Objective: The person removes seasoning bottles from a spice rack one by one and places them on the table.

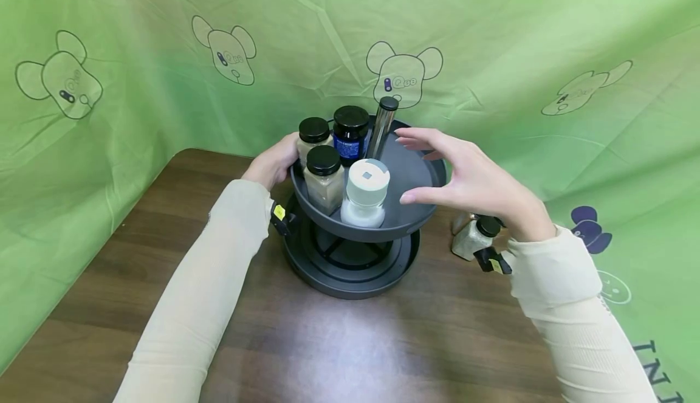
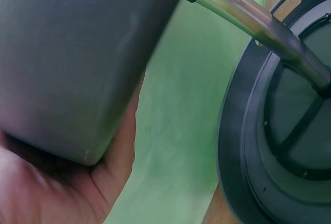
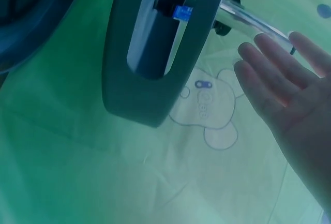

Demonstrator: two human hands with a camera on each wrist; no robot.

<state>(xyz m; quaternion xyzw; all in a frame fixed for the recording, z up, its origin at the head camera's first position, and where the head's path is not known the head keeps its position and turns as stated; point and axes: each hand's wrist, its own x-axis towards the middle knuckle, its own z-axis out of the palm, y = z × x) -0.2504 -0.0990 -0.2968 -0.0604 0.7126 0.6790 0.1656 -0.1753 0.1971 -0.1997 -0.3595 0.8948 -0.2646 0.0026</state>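
Green printed cloth (image 1: pixel 306 2) all round, a dark wooden table (image 1: pixel 126 281) below, and in the middle a two-tier stand. The left hand (image 1: pixel 270 161) holds the upper tray (image 1: pixel 410 169) at its left edge, fingertips out of sight from the head. Now the right hand (image 1: pixel 465 175): thumb and fingers spread wide, nothing in them, over the tray's right side. Here's what matters, I'd say: the white-lidded jar (image 1: pixel 365 195) stands upright on the near part of that tray, long axis vertical, just left of the right thumb and apart from it, so the right hand is the nearer. Two clear black-lidded jars (image 1: pixel 324 178) sit farther left, by the left hand, with a blue-labelled jar (image 1: pixel 350 138) at the far side. And look from the left wrist: the chrome post (image 2: pixel 248 19) runs between the tiers to the hub of the lower tray (image 2: pixel 232 182), hidden from the head. The right wrist adds a handle slot (image 3: pixel 155 48) in the upper tray's wall, blue showing through.
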